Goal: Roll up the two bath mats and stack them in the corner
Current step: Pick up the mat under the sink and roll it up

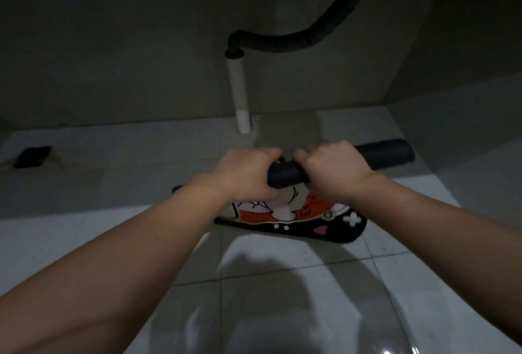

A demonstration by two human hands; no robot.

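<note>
bath mats (293, 213): 1, partly rolled | hands (248, 175): 2 | pipes (240, 93): 1 | hoses (305, 40): 1 | floor drains (32, 156): 1

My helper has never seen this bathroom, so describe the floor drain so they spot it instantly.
Start at the white upright drainpipe under the counter, then look far left along the grey tiled floor. The floor drain is a small dark square, flat in the tiles, unlike the rolled black mat.

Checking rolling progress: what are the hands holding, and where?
Both hands, left and right, grip the rolled black part of the cartoon bath mat near its middle.
</note>
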